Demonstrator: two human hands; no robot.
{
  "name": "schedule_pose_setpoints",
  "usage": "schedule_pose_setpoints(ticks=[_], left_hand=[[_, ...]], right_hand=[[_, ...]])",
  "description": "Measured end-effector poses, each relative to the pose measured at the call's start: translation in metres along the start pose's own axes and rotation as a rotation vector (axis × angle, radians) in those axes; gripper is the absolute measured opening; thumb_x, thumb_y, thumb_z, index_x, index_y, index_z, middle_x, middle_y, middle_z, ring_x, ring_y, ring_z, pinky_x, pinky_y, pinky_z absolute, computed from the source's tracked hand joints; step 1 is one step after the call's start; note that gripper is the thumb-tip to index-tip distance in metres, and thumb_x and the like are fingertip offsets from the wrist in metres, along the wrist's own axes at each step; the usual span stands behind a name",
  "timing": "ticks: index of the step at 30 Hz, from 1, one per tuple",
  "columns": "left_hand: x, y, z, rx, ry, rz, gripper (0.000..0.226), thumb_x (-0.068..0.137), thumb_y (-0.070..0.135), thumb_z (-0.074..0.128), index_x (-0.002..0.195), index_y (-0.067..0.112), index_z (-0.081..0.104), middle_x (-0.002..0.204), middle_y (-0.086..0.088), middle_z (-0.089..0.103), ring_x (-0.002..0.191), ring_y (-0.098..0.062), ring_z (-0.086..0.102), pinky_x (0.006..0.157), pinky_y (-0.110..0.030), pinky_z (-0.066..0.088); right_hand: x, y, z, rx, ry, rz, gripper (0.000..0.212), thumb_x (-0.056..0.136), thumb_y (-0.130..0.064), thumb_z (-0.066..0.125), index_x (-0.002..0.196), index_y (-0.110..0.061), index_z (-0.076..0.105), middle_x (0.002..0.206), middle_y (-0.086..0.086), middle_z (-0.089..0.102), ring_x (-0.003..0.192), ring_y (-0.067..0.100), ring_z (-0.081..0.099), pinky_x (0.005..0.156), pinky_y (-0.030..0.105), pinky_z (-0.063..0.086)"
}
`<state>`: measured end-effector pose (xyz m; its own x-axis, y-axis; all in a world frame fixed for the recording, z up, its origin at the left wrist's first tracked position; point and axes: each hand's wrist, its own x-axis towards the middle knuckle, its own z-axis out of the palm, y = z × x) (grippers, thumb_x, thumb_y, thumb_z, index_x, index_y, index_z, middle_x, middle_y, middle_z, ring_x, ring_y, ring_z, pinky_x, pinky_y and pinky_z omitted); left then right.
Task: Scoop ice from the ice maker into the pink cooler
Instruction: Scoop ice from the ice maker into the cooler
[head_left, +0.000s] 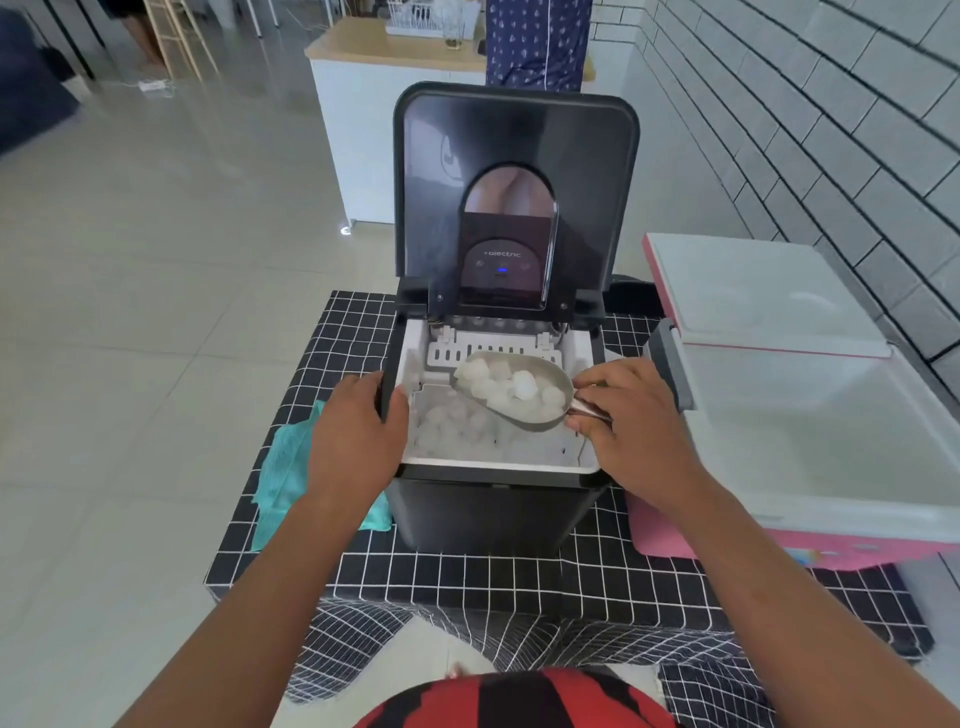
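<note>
A black ice maker (488, 512) stands in the middle of the table with its lid (514, 156) raised upright. Its white basket (467, 431) holds loose ice. My right hand (631, 428) grips the handle of a metal scoop (519, 395) heaped with ice cubes, held just above the basket. My left hand (358, 431) grasps the ice maker's left edge. The pink cooler (810, 426) stands open to the right, its white inside showing and its lid (753, 291) tipped back.
A black-and-white checked cloth (519, 577) covers the table. A teal rag (283, 467) lies left of the ice maker. A white brick wall (831, 130) runs along the right. A white counter (363, 140) stands behind on the tiled floor.
</note>
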<state>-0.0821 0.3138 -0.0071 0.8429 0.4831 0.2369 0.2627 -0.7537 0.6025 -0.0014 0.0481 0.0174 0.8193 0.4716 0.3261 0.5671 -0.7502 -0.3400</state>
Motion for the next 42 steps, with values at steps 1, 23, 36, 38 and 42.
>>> schedule_pose_setpoints(ticks=[1, 23, 36, 38, 42], left_hand=[[0.001, 0.002, -0.001, 0.020, 0.004, 0.005, 0.025, 0.095, 0.033, 0.048, 0.078, 0.017, 0.052, 0.080, 0.002, 0.051, 0.071, -0.016, 0.052, 0.056, -0.024, 0.032], [-0.023, 0.238, 0.159, -0.227, -0.440, 0.258, 0.031, 0.090, 0.041, 0.053, 0.115, 0.023, 0.059, 0.103, 0.003, 0.054, 0.094, -0.015, 0.055, 0.074, -0.025, 0.044], [-0.057, 0.248, 0.218, -0.110, -0.375, 0.160, 0.068, 0.089, 0.010, 0.055, 0.149, 0.010, 0.022, 0.157, -0.003, 0.016, 0.128, -0.025, 0.045, 0.093, -0.028, 0.041], [-0.058, 0.246, 0.219, -0.096, -0.369, 0.146, 0.070, 0.092, 0.014, 0.054, 0.152, 0.011, 0.019, 0.161, -0.002, 0.011, 0.134, -0.023, 0.041, 0.099, -0.030, 0.038], [-0.061, 0.243, 0.223, -0.070, -0.309, 0.146, 0.070, 0.093, 0.018, 0.055, 0.153, 0.013, 0.020, 0.162, -0.001, 0.012, 0.138, -0.020, 0.037, 0.101, -0.023, 0.031]], right_hand=[[-0.002, 0.003, -0.004, 0.012, 0.006, 0.005, 0.021, 0.084, -0.027, 0.070, 0.102, -0.018, 0.073, 0.106, -0.019, 0.057, 0.110, 0.010, 0.039, 0.096, 0.026, 0.026], [-0.106, 0.204, -0.117, -0.158, -0.085, 0.664, 0.010, 0.091, -0.037, 0.058, 0.091, -0.028, 0.053, 0.080, -0.008, 0.055, 0.075, 0.020, 0.053, 0.062, 0.032, 0.038], [-0.108, 0.291, -0.100, -0.437, -0.343, 0.610, 0.005, 0.081, -0.019, 0.056, 0.086, -0.019, 0.059, 0.082, 0.000, 0.063, 0.073, 0.023, 0.055, 0.057, 0.028, 0.036], [-0.107, 0.294, -0.096, -0.409, -0.325, 0.648, 0.002, 0.080, -0.017, 0.056, 0.081, -0.018, 0.057, 0.074, -0.001, 0.059, 0.066, 0.023, 0.050, 0.052, 0.026, 0.031], [-0.108, 0.295, -0.088, -0.426, -0.277, 0.662, 0.003, 0.077, -0.016, 0.057, 0.078, -0.017, 0.060, 0.064, -0.003, 0.050, 0.060, 0.022, 0.046, 0.047, 0.024, 0.024]])
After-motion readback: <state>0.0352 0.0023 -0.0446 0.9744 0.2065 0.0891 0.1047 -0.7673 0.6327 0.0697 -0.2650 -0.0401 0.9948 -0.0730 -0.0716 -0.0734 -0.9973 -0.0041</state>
